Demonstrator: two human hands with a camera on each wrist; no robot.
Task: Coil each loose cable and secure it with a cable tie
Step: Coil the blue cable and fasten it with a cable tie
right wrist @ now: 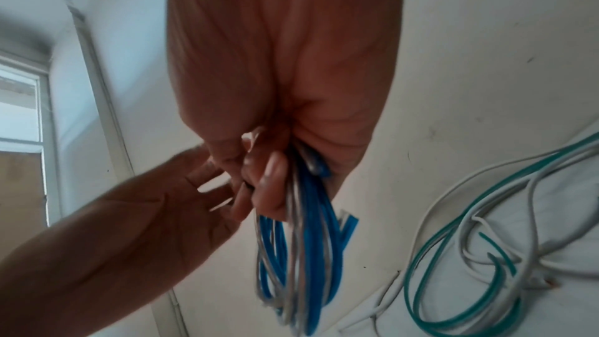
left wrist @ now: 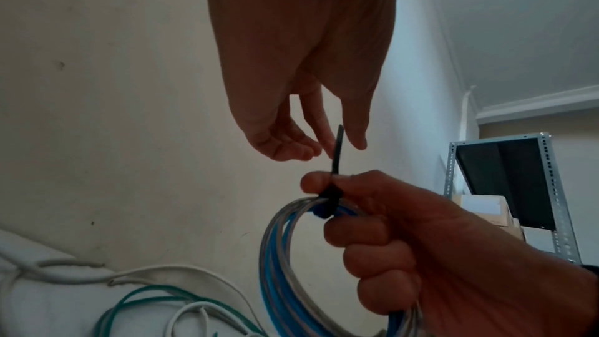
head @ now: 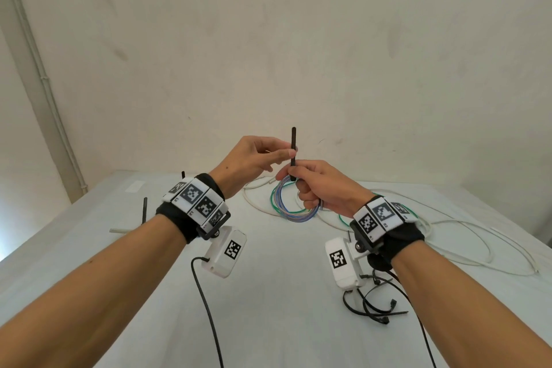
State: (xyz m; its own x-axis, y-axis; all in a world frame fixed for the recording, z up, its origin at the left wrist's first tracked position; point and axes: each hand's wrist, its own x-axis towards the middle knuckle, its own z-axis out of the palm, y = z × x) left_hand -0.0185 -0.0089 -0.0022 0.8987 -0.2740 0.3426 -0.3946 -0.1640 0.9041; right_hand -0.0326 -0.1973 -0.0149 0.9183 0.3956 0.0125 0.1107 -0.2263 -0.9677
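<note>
My right hand (head: 298, 184) grips a coil of blue and grey cable (head: 294, 212) at its top and holds it above the table. A black cable tie (head: 293, 148) is wrapped round the coil under my right thumb, and its tail stands straight up. My left hand (head: 290, 151) is at the tail with its fingers loosely spread. In the left wrist view the tail (left wrist: 336, 153) rises between two left fingertips (left wrist: 358, 141) with a small gap showing. The tie's head (left wrist: 330, 201) sits on the coil (left wrist: 278, 253). In the right wrist view, my right fingers (right wrist: 270, 176) are curled round the coil (right wrist: 308, 240).
Loose white cables (head: 466, 236) and a green cable (right wrist: 453, 253) sprawl over the white table (head: 268, 293) behind and to the right. Several spare black ties (head: 376, 309) lie at the front right, and two more ties (head: 145, 209) at the left. A metal shelf (left wrist: 557, 188) stands to the right.
</note>
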